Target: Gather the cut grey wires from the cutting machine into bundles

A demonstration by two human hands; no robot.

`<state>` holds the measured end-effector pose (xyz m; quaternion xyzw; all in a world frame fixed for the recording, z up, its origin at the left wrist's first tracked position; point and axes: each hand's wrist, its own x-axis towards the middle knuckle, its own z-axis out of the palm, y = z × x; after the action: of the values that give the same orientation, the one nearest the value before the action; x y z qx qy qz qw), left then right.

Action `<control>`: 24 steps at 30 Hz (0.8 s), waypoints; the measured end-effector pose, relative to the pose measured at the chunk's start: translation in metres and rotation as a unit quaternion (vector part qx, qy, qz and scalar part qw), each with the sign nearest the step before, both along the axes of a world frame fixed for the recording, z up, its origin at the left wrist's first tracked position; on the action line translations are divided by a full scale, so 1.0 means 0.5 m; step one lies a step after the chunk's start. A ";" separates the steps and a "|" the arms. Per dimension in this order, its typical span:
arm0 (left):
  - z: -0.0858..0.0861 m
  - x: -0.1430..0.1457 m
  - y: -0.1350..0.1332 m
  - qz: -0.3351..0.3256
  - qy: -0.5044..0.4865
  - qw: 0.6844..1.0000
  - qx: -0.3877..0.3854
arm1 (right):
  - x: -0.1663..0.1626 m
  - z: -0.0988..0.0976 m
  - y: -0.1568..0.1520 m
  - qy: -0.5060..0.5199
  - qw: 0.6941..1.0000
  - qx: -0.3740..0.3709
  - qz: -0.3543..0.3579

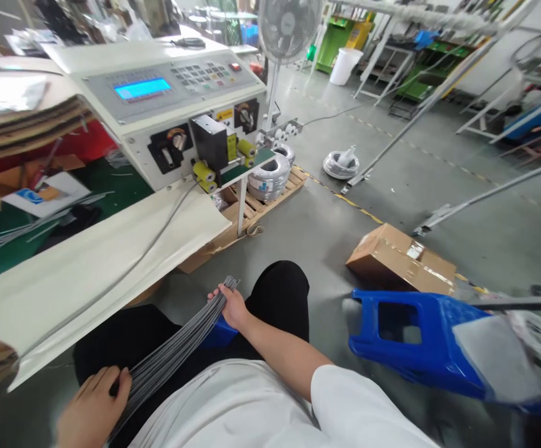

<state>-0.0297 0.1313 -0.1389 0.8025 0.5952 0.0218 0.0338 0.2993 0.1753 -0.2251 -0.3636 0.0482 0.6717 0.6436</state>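
A long bundle of thin grey cables (177, 351) lies slantwise across my lap. My right hand (234, 306) is closed around it near its upper end, where the cut tips stick out just past my fingers. My left hand (96, 401) is at the lower part of the bundle, palm down with fingers curled. Its thumb rests against the cables, and its fingertips are partly hidden. The lower end of the bundle is out of sight. A single grey cable (152, 246) runs from the yellow rollers (204, 174) of a wire-cutting machine (158, 99) down over a cream-coloured chute (107, 261).
The machine's blue display (142, 89) is lit. Wrapped cable coils (269, 179) sit on a wooden pallet (293, 180) under its right side. To my right are a cardboard box (401, 258) and a blue plastic stool (431, 336). A fan (290, 28) stands behind the machine.
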 end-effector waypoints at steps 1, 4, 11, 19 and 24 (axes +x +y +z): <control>-0.002 0.003 0.005 -0.010 0.018 1.000 0.013 | 0.000 -0.001 0.001 -0.003 1.000 -0.008 -0.002; 0.009 0.031 0.026 -0.075 0.035 0.994 0.065 | 0.004 -0.006 0.005 -0.005 1.000 -0.022 -0.009; 0.136 0.206 0.115 -0.226 -0.083 0.937 0.254 | 0.011 -0.011 0.006 -0.004 1.000 -0.019 0.018; 0.232 0.349 0.295 -0.031 -0.122 0.965 0.231 | 0.025 -0.032 0.005 -0.072 0.996 -0.031 0.036; 0.210 0.366 0.317 -0.011 -0.105 0.978 0.177 | 0.031 -0.034 0.006 -0.075 0.996 -0.025 0.040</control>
<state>0.1535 0.2897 -0.0340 0.7956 0.5660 0.2111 -0.0464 0.3148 0.1784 -0.2421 -0.4305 0.0023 0.6666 0.6086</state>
